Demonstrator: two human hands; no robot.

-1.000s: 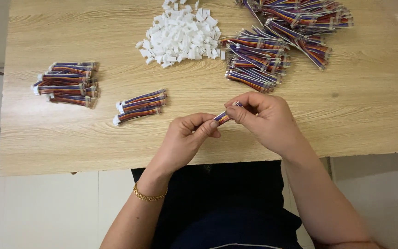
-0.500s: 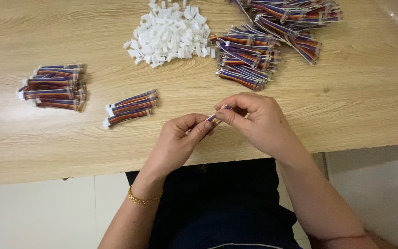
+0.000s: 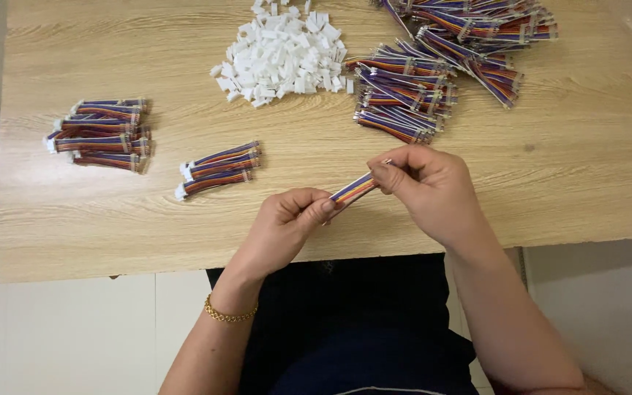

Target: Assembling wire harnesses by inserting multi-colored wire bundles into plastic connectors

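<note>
Pinching a short striped ribbon cable (image 3: 353,189) between left hand (image 3: 287,227) and right hand (image 3: 426,186), each grip closed on one end, just above the wooden surface (image 3: 565,175), near white connectors (image 3: 283,55).

On the table (image 3: 565,183), connectors (image 3: 281,53) lie between left cable bundles (image 3: 100,135) and right cable heap (image 3: 440,69).
</note>
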